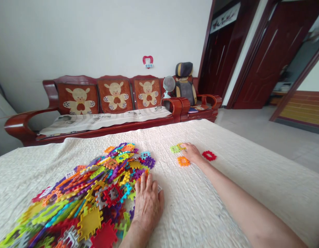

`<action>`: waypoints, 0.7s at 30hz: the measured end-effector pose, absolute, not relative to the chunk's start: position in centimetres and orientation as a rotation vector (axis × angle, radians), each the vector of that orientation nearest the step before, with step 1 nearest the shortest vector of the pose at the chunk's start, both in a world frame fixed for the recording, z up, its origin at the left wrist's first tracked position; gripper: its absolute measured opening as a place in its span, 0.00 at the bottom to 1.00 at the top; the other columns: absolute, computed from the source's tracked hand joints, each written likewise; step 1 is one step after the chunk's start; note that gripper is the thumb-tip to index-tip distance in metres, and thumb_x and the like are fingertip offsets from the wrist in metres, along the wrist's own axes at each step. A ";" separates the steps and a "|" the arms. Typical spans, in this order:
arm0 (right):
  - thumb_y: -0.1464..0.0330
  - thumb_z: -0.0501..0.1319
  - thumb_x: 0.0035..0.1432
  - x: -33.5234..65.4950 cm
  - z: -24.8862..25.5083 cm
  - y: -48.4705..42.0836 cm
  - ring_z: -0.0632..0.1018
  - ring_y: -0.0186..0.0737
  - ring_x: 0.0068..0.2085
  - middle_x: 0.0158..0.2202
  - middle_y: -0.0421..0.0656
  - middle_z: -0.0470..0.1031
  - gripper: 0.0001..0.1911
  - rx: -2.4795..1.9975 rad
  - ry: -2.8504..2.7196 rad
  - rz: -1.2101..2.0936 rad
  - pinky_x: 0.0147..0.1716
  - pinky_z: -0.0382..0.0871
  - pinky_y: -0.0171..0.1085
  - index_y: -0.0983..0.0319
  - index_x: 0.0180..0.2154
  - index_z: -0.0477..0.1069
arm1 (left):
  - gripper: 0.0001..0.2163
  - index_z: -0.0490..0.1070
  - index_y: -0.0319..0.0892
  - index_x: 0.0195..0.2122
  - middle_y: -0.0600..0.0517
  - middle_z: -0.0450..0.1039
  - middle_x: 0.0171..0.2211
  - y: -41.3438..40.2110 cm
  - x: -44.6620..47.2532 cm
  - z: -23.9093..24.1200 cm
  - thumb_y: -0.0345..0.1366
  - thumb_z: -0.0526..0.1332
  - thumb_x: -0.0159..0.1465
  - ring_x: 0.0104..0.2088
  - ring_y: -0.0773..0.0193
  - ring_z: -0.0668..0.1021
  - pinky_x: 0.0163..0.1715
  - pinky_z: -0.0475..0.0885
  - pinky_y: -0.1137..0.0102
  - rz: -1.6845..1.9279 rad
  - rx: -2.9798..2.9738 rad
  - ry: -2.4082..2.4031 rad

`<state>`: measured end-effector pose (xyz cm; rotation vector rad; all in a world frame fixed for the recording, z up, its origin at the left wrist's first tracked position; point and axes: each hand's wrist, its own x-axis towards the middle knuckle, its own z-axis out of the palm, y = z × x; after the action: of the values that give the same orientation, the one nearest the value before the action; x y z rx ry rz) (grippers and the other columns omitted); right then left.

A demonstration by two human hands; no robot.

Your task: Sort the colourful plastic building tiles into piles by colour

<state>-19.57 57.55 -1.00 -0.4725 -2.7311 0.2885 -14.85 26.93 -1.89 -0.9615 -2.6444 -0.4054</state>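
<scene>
My left hand (148,199) lies palm down at the right edge of a large pile of colourful plastic interlocking tiles (90,222), its fingers stretched over some of them. Further off to the right, my right hand (192,153) has its fingertips closed on a yellow interlocking tile (180,146), partly hidden by the fingers. A lime-green interlocking tile (175,149) touches or adjoins the yellow one on its left. Just nearer lies an orange tile (183,161) with an open middle. To the right of the hand is a red ring-like tile (209,156).
A cream quilted cloth (198,206) covers the table. Beyond its far edge stands a wooden sofa (175,108) with bear cushions (115,94). A small fan (169,84) and a chair with a massage cushion (185,88) are at the back. Doors stand at the right.
</scene>
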 end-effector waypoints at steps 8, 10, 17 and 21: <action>0.69 0.57 0.56 -21.2 -0.6 59.0 0.74 0.42 0.42 0.42 0.47 0.76 0.10 -0.628 -2.776 0.123 0.42 0.64 0.37 0.61 0.34 0.77 | 0.14 0.75 0.40 0.45 0.42 0.67 0.58 26.8 -14.9 -2.1 0.36 0.53 0.65 0.63 0.44 0.60 0.60 0.56 0.46 -0.399 -0.952 -2.648; 0.70 0.56 0.57 -21.0 -0.3 59.8 0.74 0.43 0.42 0.42 0.48 0.75 0.10 -0.669 -2.776 0.107 0.41 0.64 0.37 0.62 0.34 0.77 | 0.14 0.75 0.40 0.45 0.43 0.66 0.58 26.8 -14.9 -2.1 0.36 0.53 0.64 0.63 0.43 0.60 0.60 0.56 0.46 -0.396 -0.958 -2.648; 0.72 0.53 0.59 -20.5 0.3 58.7 0.74 0.45 0.46 0.46 0.52 0.74 0.14 -0.627 -2.747 0.149 0.45 0.63 0.39 0.63 0.45 0.73 | 0.14 0.75 0.41 0.46 0.43 0.66 0.58 26.9 -14.8 -1.8 0.36 0.53 0.64 0.63 0.44 0.60 0.60 0.56 0.47 -0.393 -0.956 -2.668; 0.63 0.55 0.60 -21.2 -0.5 55.1 0.74 0.44 0.45 0.42 0.50 0.76 0.15 -0.551 -2.739 0.233 0.45 0.64 0.38 0.63 0.45 0.72 | 0.14 0.75 0.41 0.46 0.44 0.66 0.58 26.9 -14.8 -1.6 0.36 0.52 0.65 0.63 0.45 0.61 0.59 0.57 0.47 -0.392 -0.941 -2.654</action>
<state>-21.25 55.06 -0.51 -0.5507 -2.7386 0.2326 -14.75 26.88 -1.62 -0.9409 -2.6544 -0.3917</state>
